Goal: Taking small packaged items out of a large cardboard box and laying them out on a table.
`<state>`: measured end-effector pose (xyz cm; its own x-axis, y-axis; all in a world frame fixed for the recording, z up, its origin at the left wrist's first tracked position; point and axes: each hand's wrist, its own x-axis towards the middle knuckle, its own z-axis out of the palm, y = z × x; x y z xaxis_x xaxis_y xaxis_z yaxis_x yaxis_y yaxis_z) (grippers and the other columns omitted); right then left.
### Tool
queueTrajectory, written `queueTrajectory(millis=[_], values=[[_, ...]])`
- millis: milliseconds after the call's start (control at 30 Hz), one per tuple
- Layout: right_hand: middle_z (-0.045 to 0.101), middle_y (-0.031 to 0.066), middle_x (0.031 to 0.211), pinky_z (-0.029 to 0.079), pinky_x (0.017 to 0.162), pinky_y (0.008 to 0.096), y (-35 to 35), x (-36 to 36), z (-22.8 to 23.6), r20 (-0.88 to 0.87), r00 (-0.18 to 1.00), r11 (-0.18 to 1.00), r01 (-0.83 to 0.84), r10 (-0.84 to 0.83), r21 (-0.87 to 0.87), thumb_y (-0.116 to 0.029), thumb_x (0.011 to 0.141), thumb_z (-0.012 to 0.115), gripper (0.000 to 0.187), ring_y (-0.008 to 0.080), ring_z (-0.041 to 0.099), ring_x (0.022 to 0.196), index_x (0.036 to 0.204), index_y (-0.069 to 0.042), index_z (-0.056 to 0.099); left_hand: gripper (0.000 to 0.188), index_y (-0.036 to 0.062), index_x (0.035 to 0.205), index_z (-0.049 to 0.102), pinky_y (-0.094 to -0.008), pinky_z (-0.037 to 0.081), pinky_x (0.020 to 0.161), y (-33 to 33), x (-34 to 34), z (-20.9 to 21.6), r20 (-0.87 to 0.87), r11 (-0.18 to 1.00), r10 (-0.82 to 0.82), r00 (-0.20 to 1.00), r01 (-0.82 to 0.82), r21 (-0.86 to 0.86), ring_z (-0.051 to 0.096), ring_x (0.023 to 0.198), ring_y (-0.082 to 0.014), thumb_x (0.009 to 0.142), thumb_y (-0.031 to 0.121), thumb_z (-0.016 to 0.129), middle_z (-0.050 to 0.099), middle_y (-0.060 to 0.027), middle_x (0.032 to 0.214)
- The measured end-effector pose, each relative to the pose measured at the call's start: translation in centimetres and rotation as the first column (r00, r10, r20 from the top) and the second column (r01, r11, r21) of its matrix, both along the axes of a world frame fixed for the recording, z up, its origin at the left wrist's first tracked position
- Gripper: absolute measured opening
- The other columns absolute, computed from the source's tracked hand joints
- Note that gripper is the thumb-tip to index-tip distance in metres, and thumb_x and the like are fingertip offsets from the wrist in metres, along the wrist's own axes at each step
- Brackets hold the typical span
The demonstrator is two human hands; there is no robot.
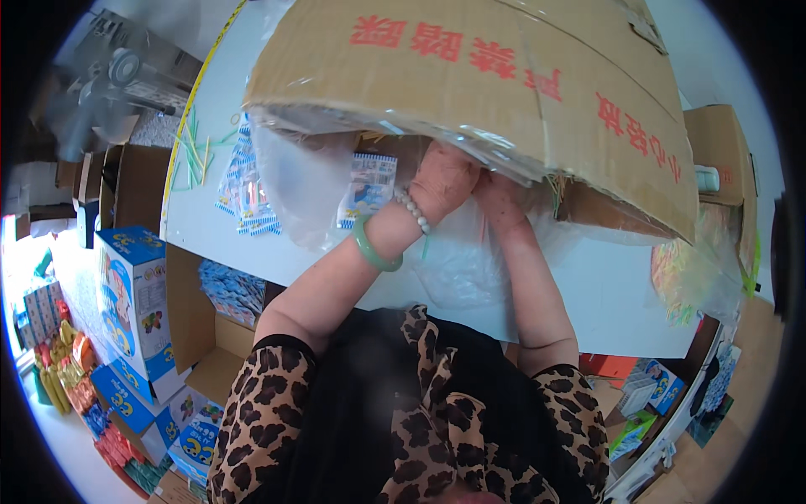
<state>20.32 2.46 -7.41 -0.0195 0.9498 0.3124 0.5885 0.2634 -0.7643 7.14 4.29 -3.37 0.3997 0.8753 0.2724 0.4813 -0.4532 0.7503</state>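
Note:
A large brown cardboard carton with red printing lies tipped on the table, its mouth facing me. Clear plastic lining spills from the mouth onto the table. Both my hands reach in at its lower edge, close together. My left hand, below a beaded bracelet and a green bangle, goes under the carton's rim, its fingers hidden. Beside it is my right hand, its fingertips also out of sight. What either holds cannot be made out. A small blue-and-white packet rests on the plastic left of my left hand.
More packets and loose green sticks lie on the white table at left. A clear bag of pale sticks sits at right, near another carton. An open box of blue packets stands lower left.

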Motion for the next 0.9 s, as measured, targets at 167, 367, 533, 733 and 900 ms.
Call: queueTrajectory(millis=[167, 367, 533, 733, 900], values=[[0.062, 0.0178, 0.104, 0.044, 0.085, 0.0445, -0.2, -0.6, -1.5, 0.202, 0.979, 0.999, 0.033, -0.035, 0.017, -0.023, 0.081, 0.056, 0.029, 0.0365, 0.057, 0.098, 0.103, -0.005, 0.061, 0.015, 0.0028, 0.084, 0.06, -0.0446, 0.046, 0.064, -0.8, 1.3, -0.7, -0.042, 0.972, 0.059, 0.997, -0.048, 0.229, 0.058, 0.071, -0.0366, 0.085, 0.011, 0.047, 0.061, -0.0166, 0.077], [0.063, 0.0155, 0.104, 0.046, 0.082, 0.0417, 0.0, -0.7, -3.2, -0.266, 0.963, 0.999, 0.045, -0.039, 0.017, -0.018, 0.082, 0.058, 0.025, 0.0347, 0.058, 0.097, 0.101, -0.005, 0.063, 0.019, 0.001, 0.094, 0.061, -0.0458, 0.045, 0.075, -1.9, 0.5, 1.2, 0.047, 0.992, 0.123, 0.991, -0.122, -0.022, 0.058, 0.084, -0.0389, 0.087, 0.015, 0.051, 0.061, -0.0216, 0.088], [0.064, 0.0142, 0.099, 0.047, 0.081, 0.0406, 0.2, -0.7, -4.7, -0.126, 0.988, 0.995, 0.097, -0.094, 0.024, -0.012, 0.083, 0.058, 0.02, 0.0331, 0.06, 0.093, 0.1, -0.003, 0.063, 0.022, 0.001, 0.102, 0.06, -0.0443, 0.045, 0.08, -2.1, 0.8, 1.1, -0.049, 0.977, 0.091, 0.995, -0.08, 0.199, 0.058, 0.089, -0.0394, 0.087, 0.015, 0.054, 0.061, -0.0207, 0.096], [0.065, 0.0128, 0.086, 0.048, 0.077, 0.0413, -0.4, -0.3, -0.3, -0.359, 0.925, 0.983, 0.163, -0.121, 0.089, -0.012, 0.08, 0.06, 0.017, 0.0337, 0.062, 0.084, 0.093, -0.003, 0.064, 0.022, 0.0033, 0.094, 0.061, -0.0457, 0.045, 0.073, -4.0, -3.1, 2.9, 0.161, 0.979, 0.197, 0.967, -0.202, 0.021, 0.058, 0.085, -0.0365, 0.082, 0.022, 0.059, 0.062, -0.014, 0.09], [0.067, 0.0091, 0.085, 0.048, 0.076, 0.0335, 0.6, 0.2, -1.9, 0.308, 0.925, 0.957, 0.151, -0.225, 0.246, -0.009, 0.083, 0.062, 0.011, 0.021, 0.063, 0.083, 0.09, -0.002, 0.067, 0.038, 0.0038, 0.104, 0.055, -0.0459, 0.044, 0.069, -5.2, -8.4, 1.1, -0.269, 0.861, 0.508, 0.818, -0.481, 0.165, 0.058, 0.082, -0.0362, 0.076, 0.027, 0.066, 0.06, -0.0143, 0.086]])
